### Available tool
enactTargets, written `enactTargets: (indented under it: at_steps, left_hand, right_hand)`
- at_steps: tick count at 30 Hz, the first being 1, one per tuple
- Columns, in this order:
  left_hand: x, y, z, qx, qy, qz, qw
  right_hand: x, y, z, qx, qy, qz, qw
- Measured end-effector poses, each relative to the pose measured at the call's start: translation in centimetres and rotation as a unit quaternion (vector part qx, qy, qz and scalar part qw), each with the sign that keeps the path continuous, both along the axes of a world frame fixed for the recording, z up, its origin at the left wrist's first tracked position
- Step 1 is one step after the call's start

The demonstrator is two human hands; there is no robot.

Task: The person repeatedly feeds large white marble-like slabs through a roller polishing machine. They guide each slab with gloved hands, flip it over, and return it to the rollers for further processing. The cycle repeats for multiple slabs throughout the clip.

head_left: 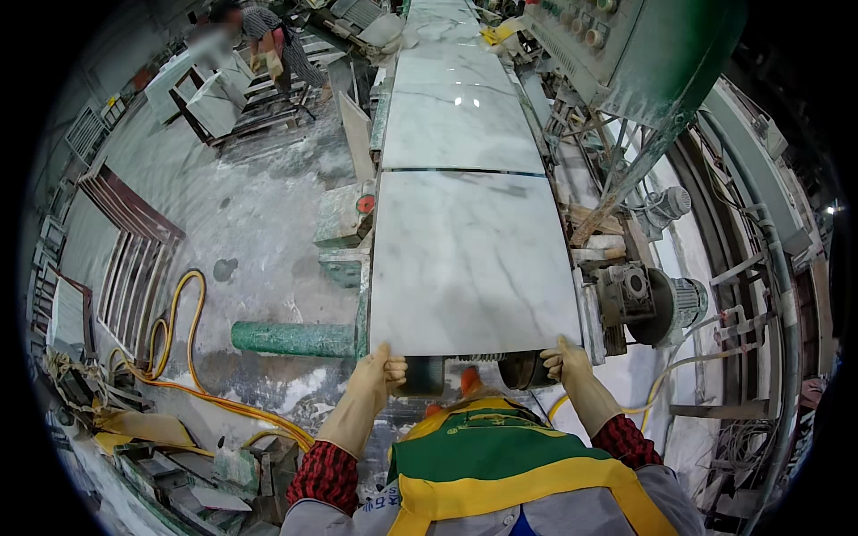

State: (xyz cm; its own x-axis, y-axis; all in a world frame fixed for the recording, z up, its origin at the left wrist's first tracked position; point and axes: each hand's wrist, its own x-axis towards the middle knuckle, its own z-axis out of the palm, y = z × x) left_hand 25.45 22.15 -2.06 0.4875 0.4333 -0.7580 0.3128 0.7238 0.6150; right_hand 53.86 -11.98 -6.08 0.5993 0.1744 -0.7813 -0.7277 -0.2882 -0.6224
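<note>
A glossy white marble slab (469,259) with grey veins lies flat on the conveyor right in front of me. My left hand (379,370), in a pale glove, is closed on its near left corner. At the near right corner my right hand (568,362), gloved alike, has its fingers curled round the edge. Both thumbs are at the slab's edge; the fingertips are partly hidden. Beyond a narrow dark gap a second white slab (460,125) lies in line on the conveyor.
A green control box (626,54) overhangs at the upper right. Motors (666,304) flank the conveyor's right side; a box with a red button (365,204) is at its left. A green roller tube (290,339) juts left near a yellow hose (197,357). Another person (268,45) works by slabs at upper left.
</note>
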Motion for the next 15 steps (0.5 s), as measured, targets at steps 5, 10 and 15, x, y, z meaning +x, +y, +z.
enactTargets:
  at_steps: [5, 10, 15]
  left_hand:
    - [1.0, 0.8, -0.7, -0.012, -0.01, 0.052, 0.999]
    - [2.8, 0.6, 1.8, -0.012, -0.002, 0.064, 0.998]
    - [1.2, 2.8, -1.3, -0.045, -0.01, -0.007, 0.999]
  right_hand:
    - [0.3, 1.9, 1.2, 0.008, 0.014, -0.033, 0.999]
    - [1.5, 2.1, 1.4, 0.006, 0.02, -0.025, 0.999]
    - [2.1, 1.8, 0.8, 0.016, 0.038, -0.018, 0.999]
